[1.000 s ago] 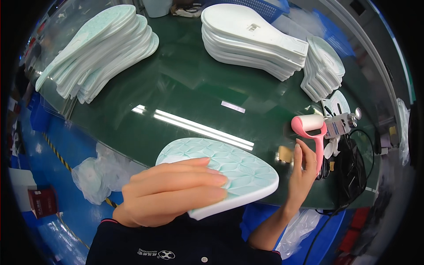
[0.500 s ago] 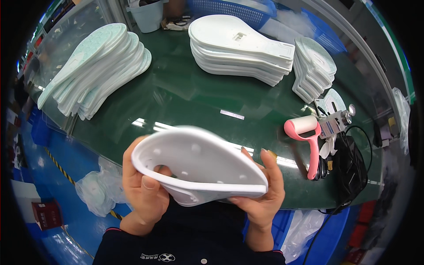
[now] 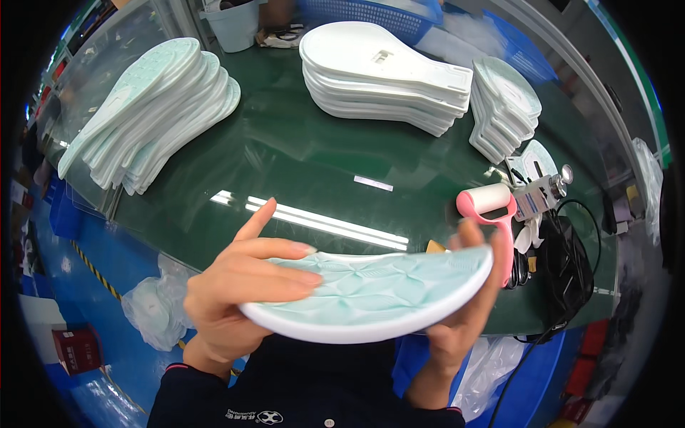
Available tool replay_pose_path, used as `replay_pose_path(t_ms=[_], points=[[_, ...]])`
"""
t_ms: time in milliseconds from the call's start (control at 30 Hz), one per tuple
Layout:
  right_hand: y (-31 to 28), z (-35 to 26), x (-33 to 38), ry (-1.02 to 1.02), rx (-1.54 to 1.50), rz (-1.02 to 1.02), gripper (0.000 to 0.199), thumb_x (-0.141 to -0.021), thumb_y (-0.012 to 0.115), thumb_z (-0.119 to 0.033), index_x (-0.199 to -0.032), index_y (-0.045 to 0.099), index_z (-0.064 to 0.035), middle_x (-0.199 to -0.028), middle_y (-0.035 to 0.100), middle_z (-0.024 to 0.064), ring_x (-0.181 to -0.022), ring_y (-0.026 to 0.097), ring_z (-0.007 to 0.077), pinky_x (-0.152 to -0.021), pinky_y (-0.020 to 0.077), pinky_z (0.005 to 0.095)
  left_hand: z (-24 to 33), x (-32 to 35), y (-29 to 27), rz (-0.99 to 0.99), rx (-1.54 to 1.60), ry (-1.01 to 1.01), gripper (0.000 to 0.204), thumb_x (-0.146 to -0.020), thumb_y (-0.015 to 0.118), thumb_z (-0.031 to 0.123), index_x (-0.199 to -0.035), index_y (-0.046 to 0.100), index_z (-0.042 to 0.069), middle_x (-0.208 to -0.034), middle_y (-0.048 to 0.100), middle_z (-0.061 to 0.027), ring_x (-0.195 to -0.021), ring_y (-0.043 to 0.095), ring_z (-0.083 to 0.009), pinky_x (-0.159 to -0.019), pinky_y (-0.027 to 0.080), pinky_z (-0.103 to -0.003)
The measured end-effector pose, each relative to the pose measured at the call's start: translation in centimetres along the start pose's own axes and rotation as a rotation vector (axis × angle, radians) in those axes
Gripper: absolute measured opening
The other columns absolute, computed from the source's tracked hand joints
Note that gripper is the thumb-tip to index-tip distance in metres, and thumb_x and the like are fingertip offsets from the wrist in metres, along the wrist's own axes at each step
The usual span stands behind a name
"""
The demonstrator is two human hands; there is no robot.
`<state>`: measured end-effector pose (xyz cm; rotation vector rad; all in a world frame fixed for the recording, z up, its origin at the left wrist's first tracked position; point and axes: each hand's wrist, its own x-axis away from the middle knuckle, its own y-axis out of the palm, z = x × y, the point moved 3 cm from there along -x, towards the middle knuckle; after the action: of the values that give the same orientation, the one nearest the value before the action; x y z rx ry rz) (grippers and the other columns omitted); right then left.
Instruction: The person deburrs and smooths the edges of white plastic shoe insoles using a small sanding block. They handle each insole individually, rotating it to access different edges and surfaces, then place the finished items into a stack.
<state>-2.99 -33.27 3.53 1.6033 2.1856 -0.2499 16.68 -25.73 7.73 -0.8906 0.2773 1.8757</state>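
Note:
I hold a curved panel (image 3: 378, 289) with a white rim and a pale green face moulded in a petal-like pattern, tilted above the front edge of the green table. My left hand (image 3: 239, 292) grips its left end, some fingers laid across the patterned face and one finger raised off it. Around the right end is my right hand (image 3: 464, 307), its fingertips blurred behind the panel. The panel's back is turned away from view. A pink lint roller (image 3: 499, 217) with a white roll lies just beyond my right hand.
Stacks of similar white pieces stand at the far left (image 3: 153, 114), back middle (image 3: 378, 78) and back right (image 3: 505, 103). Near the roller are a clear bottle (image 3: 534, 200) with a metal top and a black bag (image 3: 567, 264). Blue baskets (image 3: 374, 20) and a pale bucket (image 3: 234, 25) line the back.
The panel has been turned over, from its white hollow side to its pale green patterned face. My left fingers have come onto that face; the right end has moved right and up.

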Motion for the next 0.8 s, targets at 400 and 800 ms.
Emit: replay_pose_path(t_ms=[400,800], points=[[1.2,-1.9,1.1,0.159,-0.192,0.28,0.076,-0.057,0.071,-0.011,-0.12,0.032,0.0066,-0.092,0.055,0.0143,-0.079,0.056,0.0165,-0.074,0.0449,0.0261,-1.1,3.7,0.5,0.063,0.394,-0.344,0.021,-0.066,0.068,0.006,-0.083,0.056,0.003,-0.084,0.062,-0.014,-0.095,0.053,-0.0292,-0.096,0.022,-0.049],[2.7,-3.0,-1.0,-0.026,-0.162,0.138,0.09,-0.052,0.075,-0.011,-0.124,0.024,0.0074,-0.085,0.056,0.0106,-0.084,0.053,0.0195,-0.082,0.0393,0.0329,-2.2,4.5,0.6,0.037,0.157,-0.31,0.026,-0.059,0.071,0.006,-0.082,0.059,0.0,-0.083,0.061,-0.0121,-0.088,0.057,-0.0266,-0.095,0.022,-0.052]])
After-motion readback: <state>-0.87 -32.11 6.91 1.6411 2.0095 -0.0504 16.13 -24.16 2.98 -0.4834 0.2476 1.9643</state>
